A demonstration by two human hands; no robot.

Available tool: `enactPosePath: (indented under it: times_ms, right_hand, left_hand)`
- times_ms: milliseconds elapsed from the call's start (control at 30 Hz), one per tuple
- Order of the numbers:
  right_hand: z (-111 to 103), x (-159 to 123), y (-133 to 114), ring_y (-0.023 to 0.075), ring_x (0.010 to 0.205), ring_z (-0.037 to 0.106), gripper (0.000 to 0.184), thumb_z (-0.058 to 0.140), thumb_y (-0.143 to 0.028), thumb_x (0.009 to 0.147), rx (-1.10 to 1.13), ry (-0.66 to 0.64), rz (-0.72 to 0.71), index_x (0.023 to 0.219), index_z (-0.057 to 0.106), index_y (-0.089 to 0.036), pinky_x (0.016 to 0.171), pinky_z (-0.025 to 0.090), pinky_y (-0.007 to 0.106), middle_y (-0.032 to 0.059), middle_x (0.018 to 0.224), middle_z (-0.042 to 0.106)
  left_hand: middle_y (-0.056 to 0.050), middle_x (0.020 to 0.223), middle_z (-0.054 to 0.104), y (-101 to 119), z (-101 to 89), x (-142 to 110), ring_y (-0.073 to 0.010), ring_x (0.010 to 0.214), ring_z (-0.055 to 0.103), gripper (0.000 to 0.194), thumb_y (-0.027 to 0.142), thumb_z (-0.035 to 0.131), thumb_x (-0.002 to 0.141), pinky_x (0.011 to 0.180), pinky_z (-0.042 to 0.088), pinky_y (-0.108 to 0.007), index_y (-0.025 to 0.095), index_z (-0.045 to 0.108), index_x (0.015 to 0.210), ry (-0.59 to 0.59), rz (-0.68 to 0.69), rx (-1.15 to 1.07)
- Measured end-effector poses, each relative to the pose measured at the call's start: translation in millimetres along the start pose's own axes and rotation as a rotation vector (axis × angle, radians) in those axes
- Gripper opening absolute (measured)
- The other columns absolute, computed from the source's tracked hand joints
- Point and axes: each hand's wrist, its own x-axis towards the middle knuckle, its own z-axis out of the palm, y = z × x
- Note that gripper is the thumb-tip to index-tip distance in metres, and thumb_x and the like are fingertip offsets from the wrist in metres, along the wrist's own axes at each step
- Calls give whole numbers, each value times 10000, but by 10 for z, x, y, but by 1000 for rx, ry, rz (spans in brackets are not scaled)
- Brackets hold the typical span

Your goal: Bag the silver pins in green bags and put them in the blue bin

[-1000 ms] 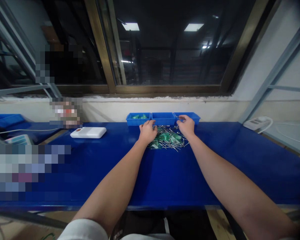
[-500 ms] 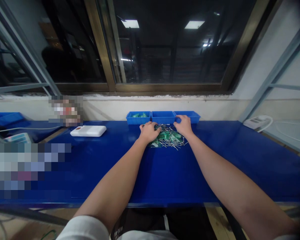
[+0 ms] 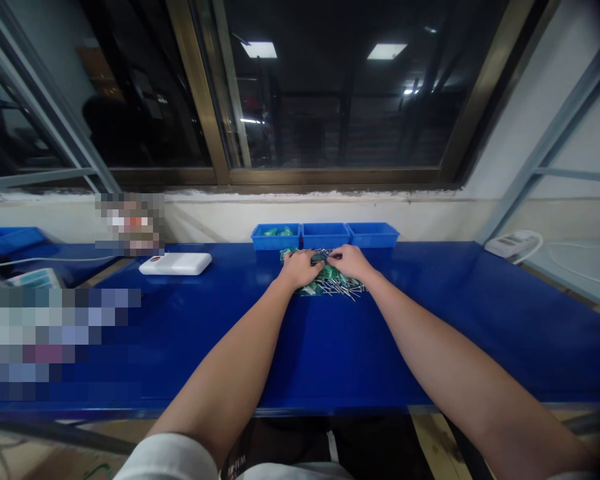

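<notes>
On the blue table, a pile of green plastic packets [image 3: 311, 289] is mixed with long thin metal screws or nails [image 3: 347, 290]. Over the pile's left side, my left hand [image 3: 301, 268] is closed with a small dark green packet [image 3: 319, 257] at its thumb and fingers. My right hand [image 3: 354, 261] reaches in from the right over the pile, fingers bent together close to that packet. What its fingertips pinch is too small to make out. Parts of the pile are hidden under both hands.
Three blue bins stand behind the pile: a left bin [image 3: 275, 244] with green packets, a middle bin [image 3: 326, 243] and a right bin [image 3: 373, 241]. A white power bank-like box [image 3: 176, 264] lies left. A white power strip [image 3: 511, 244] sits far right, near a metal frame.
My right hand has moved left and down from in front of the right bin to the pile, close to my left hand. My left hand has stayed nearly in place.
</notes>
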Motion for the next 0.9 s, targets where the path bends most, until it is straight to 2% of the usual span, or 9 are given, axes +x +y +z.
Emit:
enactPosePath:
  times_ms: [167,367,567,767,900]
  right_hand:
    - [6,1,-27,194,726,621,158,582,-289,732,20,1,-5,767,723,-227,690,439,278,42,764,702]
    - [-12,-17,-59,184,771,619,164,545,-258,789,-50,-5,8,808,699,-207,708,417,257,56,815,703]
    - [-71,-35,-151,174,780,600,302,404,-313,893,-42,104,-124,793,651,-170,720,383,252,81,823,681]
    - [-116,-49,-255,165,666,591,443,335,-409,916,52,155,-158,664,612,-173,654,366,257,60,684,664]
    - [-123,-68,-271,161,618,591,496,322,-450,910,130,149,-144,600,599,-181,649,370,260,47,619,649]
  left_hand:
    - [-55,1114,652,2,-16,6,-245,1040,572,351,427,452,827,914,372,-378,243,629,1068,4,11,6]
    - [-56,1069,667,-22,23,16,-252,1005,586,318,414,479,819,908,369,-402,239,635,1034,36,11,-1]
    - [-49,1076,663,-35,21,27,-221,1029,581,288,309,517,824,922,384,-357,217,617,1078,221,81,-95]
    - [-40,922,698,-40,-3,51,-177,851,631,190,279,519,842,821,455,-287,199,666,932,288,161,-213]
    - [-42,908,699,-28,-14,49,-164,823,635,189,256,540,834,815,467,-276,188,658,965,319,179,-272]
